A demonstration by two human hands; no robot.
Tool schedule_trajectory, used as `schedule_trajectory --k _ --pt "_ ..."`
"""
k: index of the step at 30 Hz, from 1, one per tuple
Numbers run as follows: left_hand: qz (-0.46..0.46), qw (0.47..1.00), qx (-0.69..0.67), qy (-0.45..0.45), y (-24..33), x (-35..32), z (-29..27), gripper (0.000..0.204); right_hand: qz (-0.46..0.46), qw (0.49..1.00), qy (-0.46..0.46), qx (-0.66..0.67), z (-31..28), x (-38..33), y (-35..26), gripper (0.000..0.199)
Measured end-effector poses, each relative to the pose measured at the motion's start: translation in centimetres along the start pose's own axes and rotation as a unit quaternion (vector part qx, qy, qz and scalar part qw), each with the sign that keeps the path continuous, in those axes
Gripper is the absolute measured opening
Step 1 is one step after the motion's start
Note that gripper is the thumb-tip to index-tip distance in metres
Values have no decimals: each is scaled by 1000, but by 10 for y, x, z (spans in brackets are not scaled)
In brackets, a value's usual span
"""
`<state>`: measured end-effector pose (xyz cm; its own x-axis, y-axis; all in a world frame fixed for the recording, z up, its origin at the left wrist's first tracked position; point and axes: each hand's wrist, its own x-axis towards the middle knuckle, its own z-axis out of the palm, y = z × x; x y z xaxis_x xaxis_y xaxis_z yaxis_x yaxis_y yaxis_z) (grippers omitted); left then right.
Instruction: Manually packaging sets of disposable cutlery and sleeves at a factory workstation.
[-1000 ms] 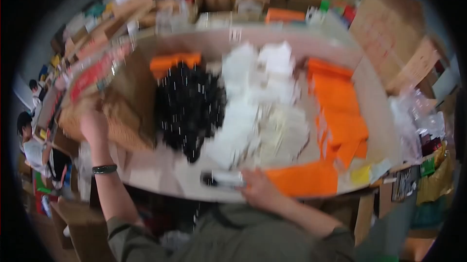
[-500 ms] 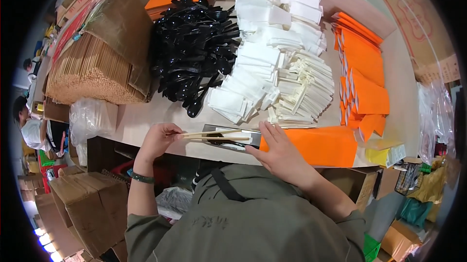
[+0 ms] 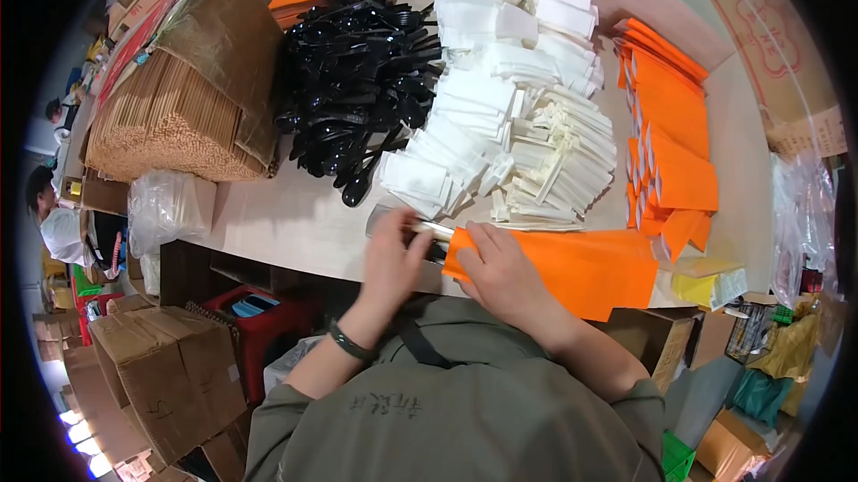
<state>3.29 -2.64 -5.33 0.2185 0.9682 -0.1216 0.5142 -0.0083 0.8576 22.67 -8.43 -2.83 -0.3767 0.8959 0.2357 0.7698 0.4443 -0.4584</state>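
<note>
My left hand [image 3: 393,258] is closed around the near ends of a pair of pale chopsticks [image 3: 435,230], right at the mouth of an orange sleeve [image 3: 572,272]. Its fingers hide most of the chopsticks and are slightly blurred. Under that hand lies a grey, shiny flat piece [image 3: 379,215], partly covered. My right hand [image 3: 505,276] grips the sleeve's left end, fingers on top and thumb toward the near edge. Beyond my hands are a heap of black plastic spoons [image 3: 357,88], stacks of white napkins [image 3: 469,106] and a pile of thin cream-coloured packets [image 3: 563,164].
More orange sleeves [image 3: 670,124] overlap along the right side. A carton packed with chopsticks [image 3: 170,124] stands at the left, beside a clear plastic bag [image 3: 165,209]. A yellow-and-white box [image 3: 710,283] sits at the right front corner. Cardboard boxes [image 3: 165,375] stand below the table.
My left hand has moved right with the chopsticks, whose far ends are now inside the sleeve. The sleeve's mouth has shifted left, and my right hand has curled from flat onto it.
</note>
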Motion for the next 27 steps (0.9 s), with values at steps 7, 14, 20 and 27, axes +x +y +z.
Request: schedule_trajectory --k 7,14,20,27 --pt "171 974 75 -131 60 -17 -30 63 2 999 44 -2 -18 -9 6 39" --pt "388 869 305 -43 23 15 -30 33 -131 991 38 -11 -76 4 29 21" --pt "157 964 204 -65 -16 17 -43 56 61 966 40 -250 -205 -90 158 54" --pt "152 969 190 39 -45 -3 -17 54 409 832 -263 -266 -212 -88 212 117"
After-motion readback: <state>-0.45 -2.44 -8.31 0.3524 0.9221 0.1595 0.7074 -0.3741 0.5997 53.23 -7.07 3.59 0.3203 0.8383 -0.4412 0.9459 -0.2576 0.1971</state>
